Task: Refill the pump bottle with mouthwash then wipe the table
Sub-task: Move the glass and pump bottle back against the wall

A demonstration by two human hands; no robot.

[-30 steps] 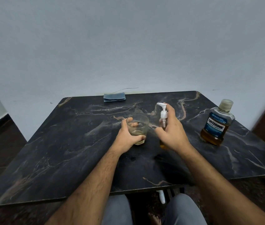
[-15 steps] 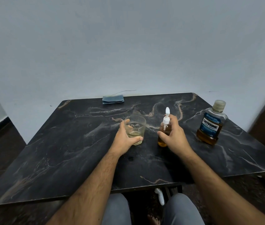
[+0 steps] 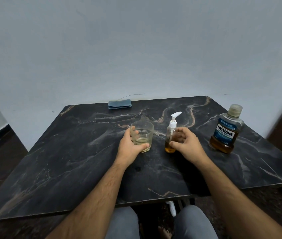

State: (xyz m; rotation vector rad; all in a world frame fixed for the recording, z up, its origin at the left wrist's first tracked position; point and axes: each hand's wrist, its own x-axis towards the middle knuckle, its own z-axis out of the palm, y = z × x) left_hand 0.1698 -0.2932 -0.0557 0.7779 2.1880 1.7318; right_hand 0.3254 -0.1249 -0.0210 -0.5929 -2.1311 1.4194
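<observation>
A dark marble-patterned table (image 3: 78, 161), smooth and glossy with pale grey and tan veins, fills the scene against a plain matte wall (image 3: 136, 49). Far to the right of the right hand (image 3: 186, 145) stands the mouthwash bottle (image 3: 227, 130), a clear, flat-shouldered plastic flask with a blue label and a ribbed translucent cap, amber liquid filling only its bottom part.

The left hand (image 3: 129, 146) wraps a clear, straight-sided glass tumbler (image 3: 142, 135), thumb across the near wall low down and fingers curled round the far side; a shallow layer of pale liquid lies at the bottom. The tumbler rests on the table.

Just right of it, the right hand curls about the pump bottle (image 3: 171, 135), a small clear cylinder, upright on the table between the two hands, holding amber liquid in its lower part. The thumb touches the bottle's lower wall; the fingers bend loosely behind it, and whether they press the bottle cannot be told. Its white plastic pump head sits on top, the spout pointing up and to the right.

Well beyond both hands, at the table's far edge, lies a folded blue-grey cloth (image 3: 119, 104), flat and rectangular.
</observation>
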